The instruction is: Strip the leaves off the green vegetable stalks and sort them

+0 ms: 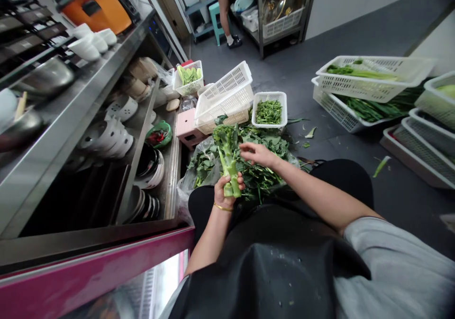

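Note:
A head of broccoli [227,143] with a thick pale stalk stands upright in my left hand [224,192], whose fingers wrap round the stalk near its cut end. Just right of the florets is my right hand [258,154], fingers stretched out and partly spread, with nothing visible in them. I cannot tell whether its fingertips touch the broccoli. Beneath both hands lies a heap of leafy greens [263,172] on clear plastic. Beyond the heap sits a white basket [285,110] holding cut green pieces.
An empty-looking white crate [223,94] leans near a pink stool [187,128]. Steel shelving [106,89] with bowls and plates runs along the left. Stacked crates of greens [359,84] stand at right. A person's leg [223,8] shows at the back.

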{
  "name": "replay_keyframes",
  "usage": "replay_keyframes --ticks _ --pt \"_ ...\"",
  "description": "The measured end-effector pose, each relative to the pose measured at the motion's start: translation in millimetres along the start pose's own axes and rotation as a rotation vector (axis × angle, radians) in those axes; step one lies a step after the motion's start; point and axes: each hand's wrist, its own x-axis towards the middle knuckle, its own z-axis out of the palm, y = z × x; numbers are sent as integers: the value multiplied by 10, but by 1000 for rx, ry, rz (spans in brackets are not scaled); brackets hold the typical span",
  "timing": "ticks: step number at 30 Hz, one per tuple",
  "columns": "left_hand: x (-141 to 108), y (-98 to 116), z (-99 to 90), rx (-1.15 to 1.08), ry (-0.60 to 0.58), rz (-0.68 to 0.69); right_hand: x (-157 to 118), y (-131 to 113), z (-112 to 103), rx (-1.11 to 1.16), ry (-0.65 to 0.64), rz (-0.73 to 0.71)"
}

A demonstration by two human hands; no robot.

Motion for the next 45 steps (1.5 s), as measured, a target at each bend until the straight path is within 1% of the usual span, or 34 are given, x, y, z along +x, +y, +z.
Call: replay_keyframes --ticks 2,3,4,5,6,8,9,10,11,12,13,14,18,19,20,22,24,25,26,28,31,32,33,34,35,36,38,40,41,43,44,45 --pt "15 -52 6 16 -9 -62 114 -166 -79 43 -63 -27" --pt "27 -76 18 30 -15 -86 158 -234 -89 11 -85 -37" --pt "40 -97 33 50 -13 -87 184 -279 -78 -66 -70 -50" --pt "53 -113 51 78 -4 -66 188 -297 -50 -186 -12 -65" --pt "65 -125 68 113 20 -22 169 -290 -7 -332 77 -89" --pt "87 -130 94 178 82 63 75 -217 95 -641 234 -183" --pt "96 -122 100 188 108 84 9 -166 141 -764 256 -251" --pt "103 -106 101 178 123 83 -61 -115 175 -843 231 -325" --pt "109 -83 97 155 129 63 -126 -70 191 -872 174 -393" --pt "111 -53 91 128 129 43 -182 -34 184 -851 120 -441" --pt "111 -19 85 108 126 31 -222 -8 155 -786 91 -447" --pt "107 16 79 99 120 28 -243 8 107 -680 85 -405" --pt "73 97 82 122 69 43 -187 -19 -109 -95 157 -27" --pt "66 93 86 130 64 46 -167 -46 -124 13 153 31" --pt "61 79 90 144 67 44 -155 -79 -115 86 140 60" --pt "57 37 91 179 78 28 -153 -166 -58 125 105 69" --pt "57 -5 83 216 88 24 -132 -270 -39 49 94 35" --pt "57 -20 78 230 98 41 -91 -325 -81 -16 122 7" --pt "57 -30 73 245 113 67 -17 -381 -169 -99 169 -18" --pt "59 -37 71 267 158 125 226 -488 -474 -257 289 -46" --pt "74 -42 81 267 221 173 656 -616 -1023 -436 448 5" --pt "85 -47 84 265 240 186 742 -641 -1146 -488 502 24" --pt "98 -56 83 263 261 205 774 -649 -1212 -523 542 33" --pt "114 -66 80 267 281 230 747 -635 -1214 -552 558 28" --pt "132 -78 72 272 302 259 664 -596 -1156 -573 547 6" --pt "151 -90 61 277 320 291 536 -531 -1049 -590 514 -36" --pt "186 -117 33 288 340 347 216 -332 -759 -621 432 -140" --pt "206 -145 6 298 342 383 -61 -92 -481 -628 318 -190" --pt "209 -161 -3 304 342 396 -147 16 -377 -609 230 -173" --pt "200 -194 -3 329 344 413 -189 155 -250 -523 59 -66" --pt "191 -210 7 344 345 417 -157 172 -217 -482 10 -10" --pt "181 -224 24 357 346 419 -105 153 -192 -458 -3 25"
